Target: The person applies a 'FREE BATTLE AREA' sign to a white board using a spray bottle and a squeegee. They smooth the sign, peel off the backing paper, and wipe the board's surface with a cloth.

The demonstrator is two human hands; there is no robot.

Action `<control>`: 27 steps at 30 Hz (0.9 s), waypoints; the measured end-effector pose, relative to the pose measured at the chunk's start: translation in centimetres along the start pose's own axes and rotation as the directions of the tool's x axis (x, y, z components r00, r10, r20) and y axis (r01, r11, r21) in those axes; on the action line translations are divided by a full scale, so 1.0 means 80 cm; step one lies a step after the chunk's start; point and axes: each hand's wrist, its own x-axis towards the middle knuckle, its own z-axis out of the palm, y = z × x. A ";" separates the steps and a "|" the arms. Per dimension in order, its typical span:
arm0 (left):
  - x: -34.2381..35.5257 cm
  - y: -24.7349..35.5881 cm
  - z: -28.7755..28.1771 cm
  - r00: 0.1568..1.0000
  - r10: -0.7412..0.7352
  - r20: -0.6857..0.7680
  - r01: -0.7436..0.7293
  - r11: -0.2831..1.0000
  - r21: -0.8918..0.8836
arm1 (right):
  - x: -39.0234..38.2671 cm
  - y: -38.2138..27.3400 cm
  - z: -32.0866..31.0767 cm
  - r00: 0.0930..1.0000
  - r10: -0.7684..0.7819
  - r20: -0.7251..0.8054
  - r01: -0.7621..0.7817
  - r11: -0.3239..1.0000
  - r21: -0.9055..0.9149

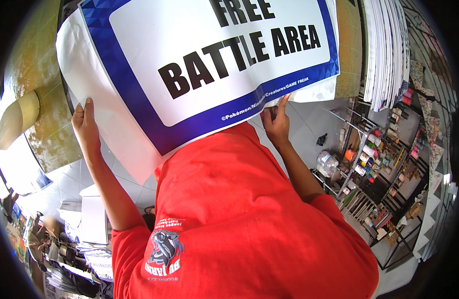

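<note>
A large white poster (135, 55) with a patterned blue border and bold black lettering fills the upper middle, its lower edge wavy. Plain white sheets (112, 134) show behind it on the left, and more white paper peeks out at its lower right. My left hand (86, 122) grips the white sheets by their left edge, thumb along the front. My right hand (275, 122) grips the poster's bottom edge right of centre, fingers partly hidden. Under the papers lies a worn yellowish work surface (50, 142). My red shirt (259, 209) fills the lower middle.
A thick stack of white sheets (381, 50) sits at upper right. Below are a metal rack (361, 144) of small containers and a plastic bottle (326, 164). Cartons and paper piles (90, 219) crowd the lower left. Grey tiled floor (309, 129) shows below the work surface.
</note>
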 end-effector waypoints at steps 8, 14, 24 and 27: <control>0.002 -0.004 -0.005 0.999 -0.041 0.000 0.041 0.999 0.012 | -0.001 -0.018 0.002 0.980 0.186 0.077 -0.201 0.917 0.345; 0.002 -0.008 -0.007 1.000 -0.018 -0.002 0.018 1.000 -0.001 | 0.014 -0.016 -0.009 0.966 0.202 0.160 -0.241 0.927 0.288; 0.003 -0.009 -0.006 0.999 -0.028 0.027 0.029 0.999 -0.033 | 0.024 -0.020 -0.062 0.849 0.513 0.126 -0.447 0.571 0.688; 0.005 -0.014 -0.009 0.999 -0.043 0.029 0.043 0.999 -0.014 | 0.041 -0.026 -0.066 0.689 0.645 0.331 -0.581 0.219 0.784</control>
